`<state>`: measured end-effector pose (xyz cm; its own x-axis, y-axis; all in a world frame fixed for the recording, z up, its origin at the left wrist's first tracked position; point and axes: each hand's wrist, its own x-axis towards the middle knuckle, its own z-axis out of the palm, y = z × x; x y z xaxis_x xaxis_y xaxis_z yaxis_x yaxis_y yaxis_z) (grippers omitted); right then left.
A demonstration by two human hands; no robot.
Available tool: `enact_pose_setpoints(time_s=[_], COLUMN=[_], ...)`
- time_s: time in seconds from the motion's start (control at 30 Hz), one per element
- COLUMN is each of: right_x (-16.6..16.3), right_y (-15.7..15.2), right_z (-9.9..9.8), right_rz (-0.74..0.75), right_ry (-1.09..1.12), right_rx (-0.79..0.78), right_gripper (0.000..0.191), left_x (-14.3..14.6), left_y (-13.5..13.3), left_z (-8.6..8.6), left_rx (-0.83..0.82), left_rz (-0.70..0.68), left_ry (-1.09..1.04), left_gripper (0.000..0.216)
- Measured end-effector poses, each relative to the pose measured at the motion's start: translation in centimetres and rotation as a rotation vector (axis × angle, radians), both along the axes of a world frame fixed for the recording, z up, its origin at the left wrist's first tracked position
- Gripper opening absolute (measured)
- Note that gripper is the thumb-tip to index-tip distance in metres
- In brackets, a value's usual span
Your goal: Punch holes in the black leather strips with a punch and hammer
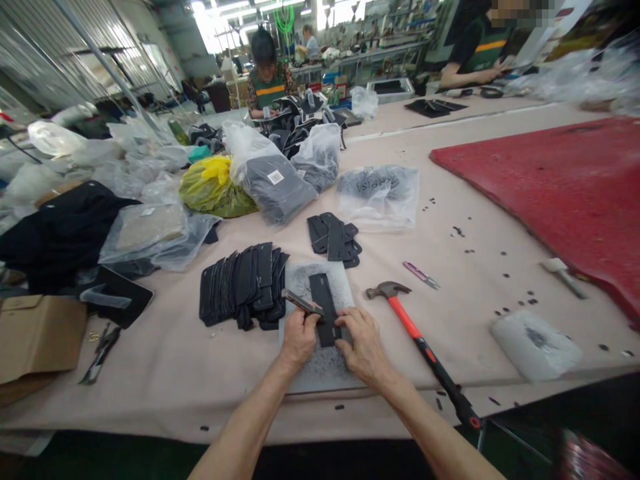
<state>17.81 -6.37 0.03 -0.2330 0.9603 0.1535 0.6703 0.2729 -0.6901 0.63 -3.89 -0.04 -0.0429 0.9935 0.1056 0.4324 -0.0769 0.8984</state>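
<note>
My left hand (pixel 300 339) is closed around a metal punch (pixel 300 301), a dark bar held slanting over a black fabric piece (pixel 323 293). The punch's working end is hard to make out against the dark piece. My right hand (pixel 364 343) presses the right edge of that piece with bent fingers and thumb. The piece lies flat on a speckled white board (pixel 305 273). Left of the board stands a thick row of similar black pieces (pixel 235 283). A smaller loose pile of black pieces (pixel 335 237) rests beyond it. A claw hammer (pixel 410 323) with a red-and-black handle lies right of my right hand.
Purple snips (pixel 421 275), a small mallet (pixel 564 277) and a white block (pixel 535 343) lie to the right, among scattered black scraps. A red sheet (pixel 550 187) covers the far right. Bagged goods (pixel 280 183) and a cardboard box (pixel 43 337) stand left. Co-workers sit across the table.
</note>
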Motion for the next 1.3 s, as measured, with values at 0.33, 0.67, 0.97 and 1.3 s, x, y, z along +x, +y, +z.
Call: enact_pose_setpoints(time_s=[0.33, 0.67, 0.97, 1.3], right_x=[-1.9, -2.3, -4.8, -3.3], right_y=[-1.1, -1.2, -0.2, 0.5], right_z=[0.4, -0.3, 1.8, 1.1], right_rz=[-0.123, -0.154, -0.362, -0.395], right_ry=[-0.123, -0.18, -0.381, 0.243], right_rx=[0.034, 0.051, -0.058, -0.362], right_gripper=[0.039, 0.05, 0.022, 0.012], left_x=[-0.7, -1.0, -1.5, -1.8], left_y=[0.1, -0.3, -0.5, -0.5], left_z=[-0.4, -0.7, -1.2, -1.2], left_rx=[-0.012, -0.001, 0.018, 0.004], left_rz=[0.066, 0.068, 0.301, 0.356], left_ry=[-0.104, -0.144, -0.075, -0.119], left_gripper=[0.017, 0.017, 0.018, 0.017])
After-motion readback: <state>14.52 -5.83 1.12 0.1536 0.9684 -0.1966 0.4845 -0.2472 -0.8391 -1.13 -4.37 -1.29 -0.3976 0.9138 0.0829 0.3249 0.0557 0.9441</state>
